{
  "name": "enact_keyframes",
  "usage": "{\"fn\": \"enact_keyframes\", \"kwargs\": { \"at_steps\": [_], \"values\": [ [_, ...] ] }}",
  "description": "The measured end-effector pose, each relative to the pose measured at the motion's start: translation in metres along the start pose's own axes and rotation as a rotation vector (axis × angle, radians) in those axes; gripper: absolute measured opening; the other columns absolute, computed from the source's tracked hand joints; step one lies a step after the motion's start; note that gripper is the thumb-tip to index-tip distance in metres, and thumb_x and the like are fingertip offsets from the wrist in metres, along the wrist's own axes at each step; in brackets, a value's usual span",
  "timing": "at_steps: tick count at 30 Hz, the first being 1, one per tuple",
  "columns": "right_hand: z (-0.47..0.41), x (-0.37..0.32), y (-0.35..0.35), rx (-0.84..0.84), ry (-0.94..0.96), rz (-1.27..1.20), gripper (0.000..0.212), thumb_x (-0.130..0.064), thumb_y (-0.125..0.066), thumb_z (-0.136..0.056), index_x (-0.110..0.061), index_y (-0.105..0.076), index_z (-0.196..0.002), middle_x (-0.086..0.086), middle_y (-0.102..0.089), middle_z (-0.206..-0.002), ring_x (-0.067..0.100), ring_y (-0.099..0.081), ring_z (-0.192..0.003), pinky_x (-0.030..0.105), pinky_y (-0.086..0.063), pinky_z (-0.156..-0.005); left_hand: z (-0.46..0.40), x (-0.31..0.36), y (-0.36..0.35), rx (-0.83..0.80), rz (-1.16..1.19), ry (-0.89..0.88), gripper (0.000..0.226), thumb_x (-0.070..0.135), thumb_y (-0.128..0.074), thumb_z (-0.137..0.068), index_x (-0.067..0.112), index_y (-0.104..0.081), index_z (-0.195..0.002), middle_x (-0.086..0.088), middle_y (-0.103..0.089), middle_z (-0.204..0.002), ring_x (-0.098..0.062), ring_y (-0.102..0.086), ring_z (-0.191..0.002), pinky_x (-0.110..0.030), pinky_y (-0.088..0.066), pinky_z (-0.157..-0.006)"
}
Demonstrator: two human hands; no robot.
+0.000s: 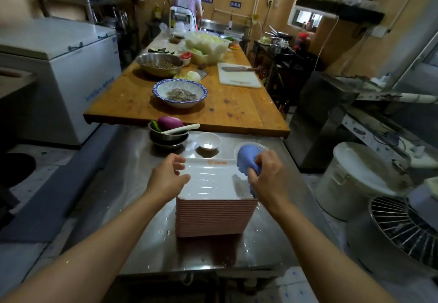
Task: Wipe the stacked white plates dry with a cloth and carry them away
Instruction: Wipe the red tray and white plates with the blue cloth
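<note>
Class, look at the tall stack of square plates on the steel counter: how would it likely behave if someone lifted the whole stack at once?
The stack of plates is many layers deep, so it is probably heavy. The top plate glistens and droplets dot the steel counter, so edges may be slippery. Being tall for its base, it could shift or tip if tilted.

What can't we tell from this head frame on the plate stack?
- Stack of plates: count too fine to tell, edges blur.
- Top plate: right edge hidden by right hand and blue cloth.
- Left hand: contact with the plate unclear.
- Orange print: too small.
</note>
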State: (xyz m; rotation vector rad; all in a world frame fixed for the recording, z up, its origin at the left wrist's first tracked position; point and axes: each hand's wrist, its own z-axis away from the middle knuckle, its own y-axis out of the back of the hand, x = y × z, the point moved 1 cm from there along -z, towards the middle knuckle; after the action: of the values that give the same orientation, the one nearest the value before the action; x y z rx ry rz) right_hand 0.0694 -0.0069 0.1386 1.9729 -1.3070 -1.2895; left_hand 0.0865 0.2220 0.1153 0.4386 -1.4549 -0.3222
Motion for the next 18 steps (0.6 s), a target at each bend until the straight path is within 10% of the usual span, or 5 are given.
{"fn": "enact_keyframes", "kwargs": {
  "at_steps": [6,18],
  "values": [
    [0.017,0.014,-0.029,-0.378,0.175,0.267,0.024,-0.033,-0.054,-0.092,-0.010,-0.057,-0.098,0.007,-0.057,-0.107,0.022,-0.054,-0.092,0.031,-0.043,-0.075,0.002,-0.021,-0.007,0.005,-0.068,0.145,0.044,0.011,-0.066,-0.083,0.018,-0.056,-0.125,-0.001,-0.060,-0.109,-0.018,-0.057,-0.094,-0.030,-0.045,-0.076],
    [0.043,0.007,-0.035,-0.538,0.246,0.038,0.029,-0.015,-0.043,-0.097,-0.011,-0.058,-0.122,0.003,-0.048,-0.136,0.029,-0.056,-0.109,0.043,-0.048,-0.085,0.008,-0.028,-0.012,-0.070,0.195,0.297,0.053,-0.008,-0.048,-0.085,0.025,-0.055,-0.127,-0.002,-0.057,-0.066,-0.013,-0.052,-0.054,-0.022,-0.045,-0.046]
  ]
}}
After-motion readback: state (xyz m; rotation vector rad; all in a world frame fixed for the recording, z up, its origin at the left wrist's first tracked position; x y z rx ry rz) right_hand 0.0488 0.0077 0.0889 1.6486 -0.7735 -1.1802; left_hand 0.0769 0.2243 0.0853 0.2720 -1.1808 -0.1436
